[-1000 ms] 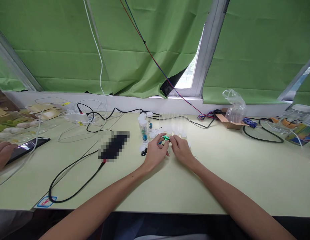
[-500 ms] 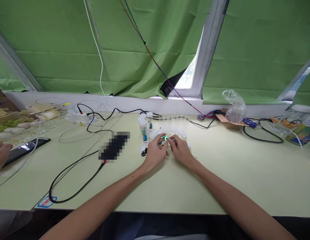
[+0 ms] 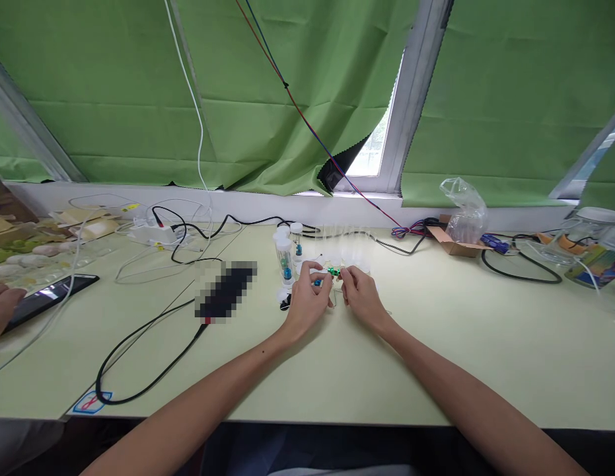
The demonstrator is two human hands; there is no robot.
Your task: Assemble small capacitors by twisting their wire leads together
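Note:
My left hand (image 3: 307, 303) and my right hand (image 3: 361, 296) meet over the middle of the pale green table (image 3: 436, 344). Both pinch a tiny green part (image 3: 333, 272) between their fingertips. A small blue piece (image 3: 317, 282) shows inside my left hand's curled fingers. Just beyond my left hand stand clear plastic tubes (image 3: 285, 259) with blue and green parts inside, white caps (image 3: 302, 268) around them. A small black part (image 3: 286, 304) lies on the table beside my left wrist.
A black cable (image 3: 139, 344) loops across the left of the table from a blurred dark device (image 3: 225, 289). Another person's hand (image 3: 2, 307) rests by a phone (image 3: 47, 294) at far left. A power strip (image 3: 151, 231), a cardboard box with a plastic bag (image 3: 460, 221) and jars (image 3: 597, 254) line the back.
Both hands lifted slightly and shifted a little away from me, the green part moving with them. The other person's hand at far left drew back a little.

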